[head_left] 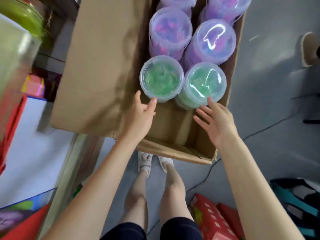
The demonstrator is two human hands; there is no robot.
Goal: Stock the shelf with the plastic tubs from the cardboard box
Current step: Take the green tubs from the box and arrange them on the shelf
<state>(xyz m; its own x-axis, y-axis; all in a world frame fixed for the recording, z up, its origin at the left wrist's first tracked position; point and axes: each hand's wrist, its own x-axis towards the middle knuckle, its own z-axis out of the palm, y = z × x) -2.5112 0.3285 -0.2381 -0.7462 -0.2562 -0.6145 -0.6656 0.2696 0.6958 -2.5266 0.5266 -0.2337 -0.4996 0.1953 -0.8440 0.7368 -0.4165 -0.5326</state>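
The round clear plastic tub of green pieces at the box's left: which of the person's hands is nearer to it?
Left. The left hand touches the left green tub at its near rim; the right hand reaches the other green tub beside it.

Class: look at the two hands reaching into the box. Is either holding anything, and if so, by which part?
Nothing is held yet. The left hand fingertips touch the left green tub rim; the right hand touches the right green tub.

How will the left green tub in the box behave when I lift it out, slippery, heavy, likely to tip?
The left green tub looks like smooth clear plastic, so probably a bit slippery. It is packed with small green pieces, so likely light for its size. It looks tall and stands upright, so it may tip if nudged near the lid by the left hand.
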